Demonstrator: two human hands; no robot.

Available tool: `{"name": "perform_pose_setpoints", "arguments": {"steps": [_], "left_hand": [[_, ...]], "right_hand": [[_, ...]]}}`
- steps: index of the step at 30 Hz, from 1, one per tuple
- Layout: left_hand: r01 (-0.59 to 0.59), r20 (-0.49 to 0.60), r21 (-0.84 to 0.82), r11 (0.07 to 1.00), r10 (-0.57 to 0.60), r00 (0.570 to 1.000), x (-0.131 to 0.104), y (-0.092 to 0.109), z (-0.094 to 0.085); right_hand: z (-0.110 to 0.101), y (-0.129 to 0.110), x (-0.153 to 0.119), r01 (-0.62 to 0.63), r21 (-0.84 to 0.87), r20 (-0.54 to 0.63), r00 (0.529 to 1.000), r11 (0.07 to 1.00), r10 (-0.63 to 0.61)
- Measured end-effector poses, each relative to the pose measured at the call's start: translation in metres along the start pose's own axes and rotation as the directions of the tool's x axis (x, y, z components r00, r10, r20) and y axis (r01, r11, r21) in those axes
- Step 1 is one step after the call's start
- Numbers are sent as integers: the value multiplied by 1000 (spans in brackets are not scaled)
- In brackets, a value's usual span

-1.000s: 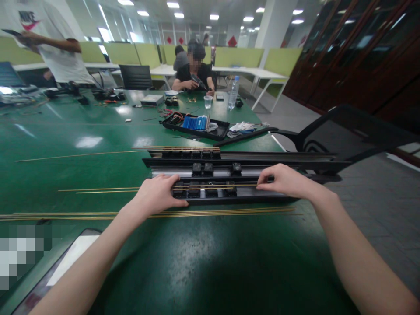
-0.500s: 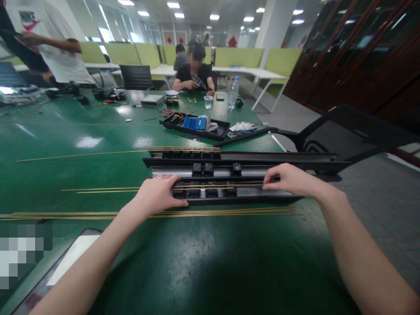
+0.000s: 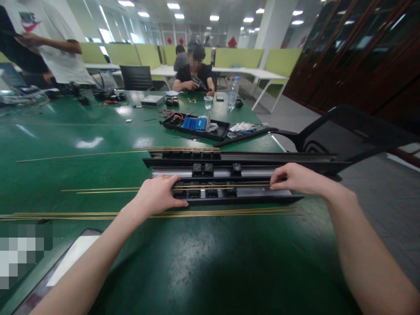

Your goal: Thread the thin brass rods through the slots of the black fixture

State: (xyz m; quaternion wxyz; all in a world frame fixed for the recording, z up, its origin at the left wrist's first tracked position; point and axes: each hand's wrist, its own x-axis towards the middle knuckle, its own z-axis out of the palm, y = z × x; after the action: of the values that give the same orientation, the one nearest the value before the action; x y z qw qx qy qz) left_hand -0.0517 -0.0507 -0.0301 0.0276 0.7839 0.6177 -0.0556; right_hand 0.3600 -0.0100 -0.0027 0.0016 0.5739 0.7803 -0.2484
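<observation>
My left hand [image 3: 160, 192] grips the left end of the nearest black channel [image 3: 244, 201], its thumb along the near wall and its fingers over the far wall. Several dark blocks [image 3: 212, 190] sit in this channel. Two thin brass rods [image 3: 108, 190] pass beneath my left hand and lie over the blocks. At the right part of the channel, the fingertips of my right hand [image 3: 288, 178] are pinched at the longer rod; its end there is hidden by the fingers.
Behind lie two more black channels [image 3: 262, 164] with dark blocks and rods. Several loose brass rods [image 3: 223, 213] lie in front. Farther back are a black tray [image 3: 170, 124], a bottle [image 3: 233, 94] and a person [image 3: 195, 72] holding a tool. A mesh chair [image 3: 357, 131] stands at right.
My right hand has shifted a little to the right along the channel, still pinched. The left ends of the rods and my left hand have stayed in place.
</observation>
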Motion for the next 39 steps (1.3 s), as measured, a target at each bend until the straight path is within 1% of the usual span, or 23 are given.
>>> {"name": "perform_pose_setpoints", "arguments": {"steps": [4,17,25,29,35,39], "left_hand": [[4,-5,12,1000,-4,1000,0,0,1],[-6,-13,9,1000,6,1000,0,-1,2],[2,-6,-11,1000,-2,1000,0,-1,1],[4,-3,-11,1000,-4,1000,0,-2,1],[-13,-20,23,1000,14,1000,0,-2,3],[-14,-24,17,1000,14,1000,-1,-2,2]], "right_hand": [[-2,1,-1,-6,5,3,1000,1000,6],[-4,16,0,-35,-12,13,999,999,35],[-7,28,0,-22,11,30,999,1000,21],[-9,31,-1,-45,10,33,998,999,44],[-11,28,-4,-80,8,40,996,997,80],[-13,23,-7,-79,28,49,996,996,78]]}}
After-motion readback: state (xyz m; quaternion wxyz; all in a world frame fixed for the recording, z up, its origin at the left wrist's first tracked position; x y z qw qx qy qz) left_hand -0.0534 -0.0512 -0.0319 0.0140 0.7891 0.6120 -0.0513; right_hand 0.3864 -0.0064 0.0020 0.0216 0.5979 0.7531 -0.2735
